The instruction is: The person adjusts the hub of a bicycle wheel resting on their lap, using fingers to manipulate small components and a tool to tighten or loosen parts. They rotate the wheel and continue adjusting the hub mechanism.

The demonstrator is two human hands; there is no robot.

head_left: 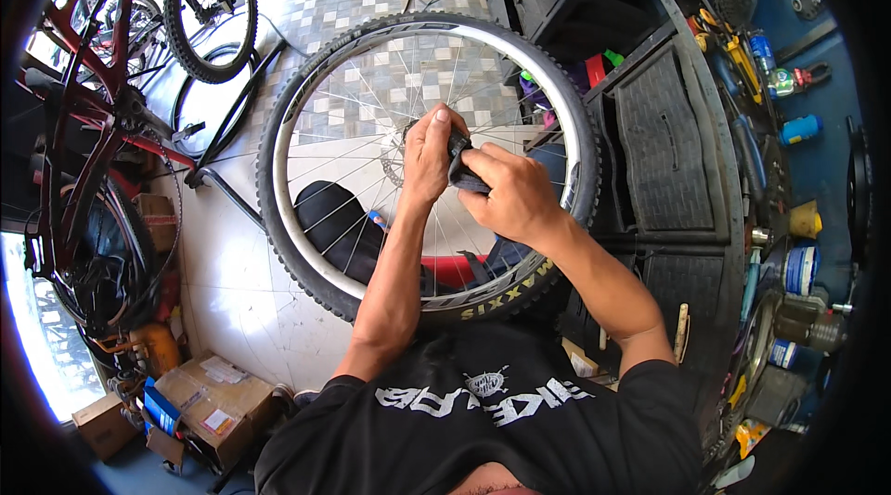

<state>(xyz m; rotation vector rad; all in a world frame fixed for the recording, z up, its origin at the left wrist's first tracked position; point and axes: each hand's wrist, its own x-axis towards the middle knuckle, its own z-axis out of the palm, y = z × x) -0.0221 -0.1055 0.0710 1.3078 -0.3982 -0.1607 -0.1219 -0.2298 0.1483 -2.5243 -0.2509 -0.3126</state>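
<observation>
A bicycle wheel (555, 87) with a knobby black tyre and a silver-grey rim stands in front of me, over my legs. Near its middle, my left hand (429, 154) is closed around a dark part that its fingers mostly hide; I cannot make out what it is. My right hand (512, 191) pinches a dark cloth (470, 181) right beside the left hand, and the cloth touches that dark part. Behind my left wrist a brake disc (393, 161) shows on the wheel's hub. Thin spokes run out to the rim around both hands.
A dark red bicycle frame (97, 115) hangs at the left, with a loose wheel (212, 11) near it. Cardboard boxes (227, 402) sit lower left. At the right, a black cabinet (664, 142) adjoins a bench with pliers (806, 76), a blue can (800, 129) and several other tools.
</observation>
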